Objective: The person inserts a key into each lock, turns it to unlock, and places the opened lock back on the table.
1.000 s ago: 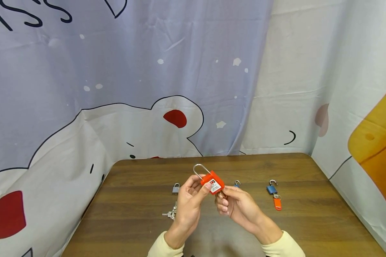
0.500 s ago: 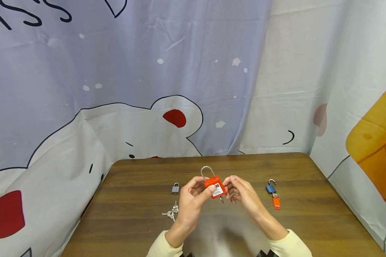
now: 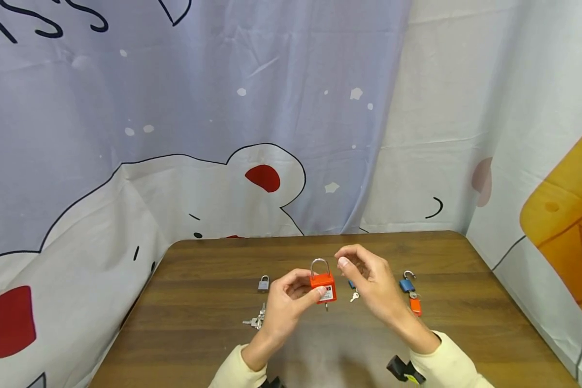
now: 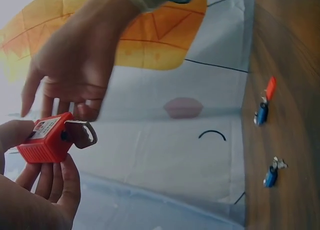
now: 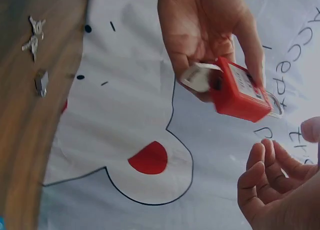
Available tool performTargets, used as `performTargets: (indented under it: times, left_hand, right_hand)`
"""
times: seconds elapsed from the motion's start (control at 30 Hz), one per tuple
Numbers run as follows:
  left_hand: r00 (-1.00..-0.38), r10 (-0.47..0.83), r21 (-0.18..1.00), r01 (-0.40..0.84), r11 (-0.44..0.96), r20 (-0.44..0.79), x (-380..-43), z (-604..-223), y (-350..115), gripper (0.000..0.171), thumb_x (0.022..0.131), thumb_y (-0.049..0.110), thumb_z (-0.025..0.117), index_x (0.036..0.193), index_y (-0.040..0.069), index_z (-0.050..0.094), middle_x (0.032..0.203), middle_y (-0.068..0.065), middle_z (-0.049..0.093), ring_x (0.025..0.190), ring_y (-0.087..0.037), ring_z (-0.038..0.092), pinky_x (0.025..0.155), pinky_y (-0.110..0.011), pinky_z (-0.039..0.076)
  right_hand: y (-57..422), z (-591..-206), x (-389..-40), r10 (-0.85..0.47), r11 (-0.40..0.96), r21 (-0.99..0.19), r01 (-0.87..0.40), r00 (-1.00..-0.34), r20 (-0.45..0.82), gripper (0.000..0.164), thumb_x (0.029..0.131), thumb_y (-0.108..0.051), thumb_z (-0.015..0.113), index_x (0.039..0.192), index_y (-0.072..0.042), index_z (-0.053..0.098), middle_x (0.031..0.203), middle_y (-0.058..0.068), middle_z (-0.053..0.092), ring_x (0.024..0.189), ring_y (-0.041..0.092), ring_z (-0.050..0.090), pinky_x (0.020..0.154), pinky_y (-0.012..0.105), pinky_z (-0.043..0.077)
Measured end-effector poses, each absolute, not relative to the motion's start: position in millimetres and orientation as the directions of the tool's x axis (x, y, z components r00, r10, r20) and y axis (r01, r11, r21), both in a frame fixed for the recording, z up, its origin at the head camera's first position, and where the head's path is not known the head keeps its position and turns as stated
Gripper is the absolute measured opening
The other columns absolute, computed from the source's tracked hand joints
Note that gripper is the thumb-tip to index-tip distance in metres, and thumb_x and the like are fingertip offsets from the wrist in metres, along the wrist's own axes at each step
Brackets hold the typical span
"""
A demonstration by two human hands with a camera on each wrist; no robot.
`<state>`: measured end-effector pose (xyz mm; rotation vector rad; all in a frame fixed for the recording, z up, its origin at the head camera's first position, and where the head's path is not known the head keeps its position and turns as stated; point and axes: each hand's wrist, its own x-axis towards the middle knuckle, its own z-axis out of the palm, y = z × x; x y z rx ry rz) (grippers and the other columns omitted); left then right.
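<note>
My left hand holds a red padlock above the table, its thumb on the white label and its fingers behind the body. The padlock stands upright, with its steel shackle on top. A key sticks out of the keyhole in its base, as the left wrist view shows. Just right of the shackle is my right hand, raised and apart from the padlock. Its fingers are loosely bent with nothing between them.
On the wooden table lie a small grey padlock and a bunch of keys at left. A blue padlock with an orange tag lies at right. Another blue padlock with keys is partly behind my right hand. Printed cloth hangs behind.
My right hand has let go of the key at the padlock's base and moved up beside the shackle. My left hand has turned the padlock from tilted to upright.
</note>
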<state>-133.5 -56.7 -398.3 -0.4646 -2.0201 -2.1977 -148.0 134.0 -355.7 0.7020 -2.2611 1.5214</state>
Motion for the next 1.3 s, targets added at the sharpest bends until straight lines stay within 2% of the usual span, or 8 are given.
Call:
performTargets:
  times: [0.2,0.43,0.53,0.73,1.1,1.3]
  left_hand:
    - [-0.92,0.166,0.934,0.355,-0.031,0.355,-134,-403,-59,0.025,0.082,0.007,0.077,0.105,0.002,0.068,0.101,-0.018,0.069,0.089,-0.015,0.069,0.085,-0.025,0.057]
    - [-0.897,0.204,0.911,0.409,0.048,0.392,-135,-407,-62,0.024,0.082,0.011,0.078,0.103,0.005,0.07,0.1,-0.014,0.072,0.088,-0.013,0.069,0.086,-0.026,0.057]
    - [-0.893,0.218,0.908,0.415,0.063,0.393,-135,-409,-63,0.023,0.082,0.012,0.078,0.103,0.006,0.07,0.099,-0.013,0.072,0.088,-0.012,0.069,0.086,-0.026,0.057]
    - [-0.889,0.231,0.909,0.414,0.042,0.395,-135,-411,-63,0.022,0.082,0.01,0.077,0.102,0.004,0.07,0.098,-0.015,0.072,0.089,-0.018,0.07,0.085,-0.027,0.058]
    - [-0.894,0.241,0.917,0.397,0.036,0.377,-136,-414,-63,0.023,0.083,0.011,0.077,0.104,0.004,0.069,0.1,-0.015,0.072,0.09,-0.016,0.069,0.086,-0.028,0.057]
    - [-0.899,0.231,0.922,0.387,0.022,0.372,-136,-416,-62,0.023,0.082,0.009,0.077,0.103,0.003,0.069,0.098,-0.016,0.071,0.089,-0.016,0.069,0.085,-0.026,0.057]
  right_hand:
    - [133,-345,-151,-0.32,0.347,-0.615,-0.708,-0.706,0.632,0.02,0.092,-0.01,0.065,0.11,-0.018,0.066,0.094,-0.007,0.066,0.077,0.004,0.057,0.063,0.02,0.05]
    - [132,-344,-155,-0.461,0.403,-0.471,-0.785,-0.619,0.636,0.014,0.09,-0.022,0.072,0.104,-0.022,0.067,0.092,-0.015,0.062,0.082,0.0,0.056,0.061,0.019,0.045]
    - [132,-347,-157,-0.486,0.413,-0.437,-0.799,-0.599,0.636,0.01,0.089,-0.023,0.072,0.098,-0.023,0.067,0.088,-0.017,0.061,0.08,-0.002,0.056,0.062,0.017,0.045]
    - [132,-353,-159,-0.511,0.374,-0.409,-0.832,-0.553,0.658,0.009,0.09,-0.016,0.071,0.092,-0.023,0.067,0.085,-0.014,0.061,0.075,-0.001,0.054,0.063,0.016,0.044]
    - [132,-349,-159,-0.518,0.365,-0.405,-0.838,-0.544,0.66,0.007,0.091,-0.016,0.069,0.091,-0.023,0.067,0.085,-0.014,0.062,0.074,-0.001,0.054,0.064,0.016,0.045]
    - [131,-340,-161,-0.524,0.368,-0.377,-0.85,-0.524,0.671,0.006,0.095,-0.021,0.065,0.092,-0.019,0.069,0.083,-0.013,0.061,0.069,-0.002,0.052,0.059,0.014,0.043]
